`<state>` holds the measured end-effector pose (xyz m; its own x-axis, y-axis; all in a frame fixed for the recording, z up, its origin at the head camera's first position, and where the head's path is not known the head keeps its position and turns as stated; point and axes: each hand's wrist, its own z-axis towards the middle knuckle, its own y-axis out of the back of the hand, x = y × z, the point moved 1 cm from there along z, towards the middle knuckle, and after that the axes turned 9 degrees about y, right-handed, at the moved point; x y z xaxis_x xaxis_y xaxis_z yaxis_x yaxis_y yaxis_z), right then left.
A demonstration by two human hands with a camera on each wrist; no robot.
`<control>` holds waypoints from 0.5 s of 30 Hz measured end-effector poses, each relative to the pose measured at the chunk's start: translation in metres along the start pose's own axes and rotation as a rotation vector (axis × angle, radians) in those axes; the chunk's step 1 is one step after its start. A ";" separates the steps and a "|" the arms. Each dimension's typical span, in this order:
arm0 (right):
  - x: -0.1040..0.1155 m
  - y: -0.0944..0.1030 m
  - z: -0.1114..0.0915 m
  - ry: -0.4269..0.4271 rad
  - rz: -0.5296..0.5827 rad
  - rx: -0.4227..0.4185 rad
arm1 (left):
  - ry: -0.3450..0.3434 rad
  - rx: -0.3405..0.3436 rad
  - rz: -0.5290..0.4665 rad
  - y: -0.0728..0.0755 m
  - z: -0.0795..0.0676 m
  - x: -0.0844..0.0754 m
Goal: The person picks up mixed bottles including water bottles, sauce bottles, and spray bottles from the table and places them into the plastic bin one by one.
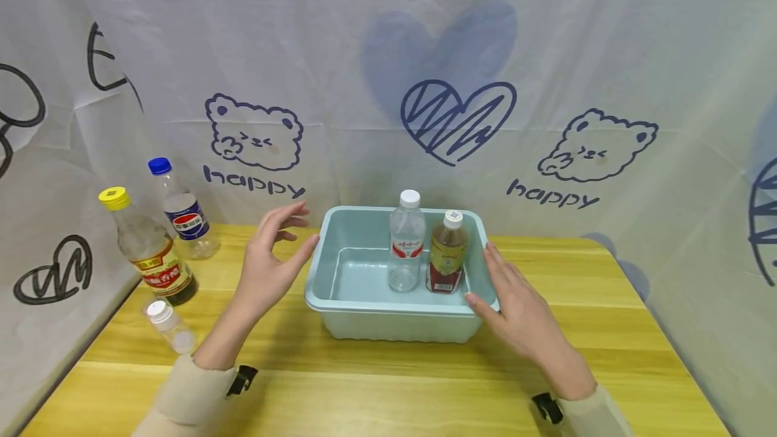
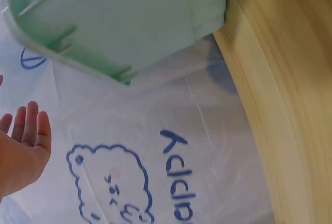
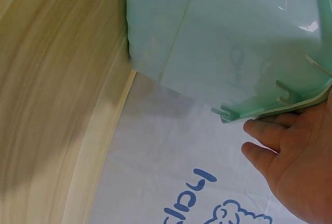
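Observation:
A pale blue-green plastic basin [image 1: 400,324] stands on the wooden table. Inside it, toward the right, are an upright clear water bottle [image 1: 405,241] with a white cap and a brown drink bottle [image 1: 448,255] with a yellow and red label. My left hand [image 1: 267,265] hovers just off the basin's left rim, fingers loosely bent and holding nothing; the left wrist view shows a gap between fingers and rim. My right hand [image 1: 523,312] touches the right rim with fairly straight fingers, the thumb at the front right corner. In the right wrist view the fingers [image 3: 267,133] lie against the rim's outer side.
At the table's left stand a yellow-capped sauce bottle [image 1: 159,268] and a blue-capped Pepsi bottle [image 1: 189,221]. A small clear bottle [image 1: 172,328] with a white cap is in front of them. A printed curtain [image 1: 364,167] hangs behind the table [image 1: 388,396].

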<state>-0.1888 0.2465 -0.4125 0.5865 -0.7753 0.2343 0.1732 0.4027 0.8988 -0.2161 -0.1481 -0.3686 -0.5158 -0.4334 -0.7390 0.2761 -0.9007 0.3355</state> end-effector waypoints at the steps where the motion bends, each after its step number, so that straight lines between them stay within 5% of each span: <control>1: 0.000 0.000 0.000 0.001 0.001 0.000 | -0.005 -0.023 0.005 0.005 -0.003 -0.001; 15: 0.000 -0.001 0.001 0.001 0.014 -0.007 | -0.021 -0.196 0.087 0.073 -0.043 0.002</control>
<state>-0.1892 0.2457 -0.4129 0.5900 -0.7690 0.2461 0.1707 0.4167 0.8929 -0.1623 -0.2133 -0.3704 -0.4992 -0.5119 -0.6991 0.4722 -0.8372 0.2759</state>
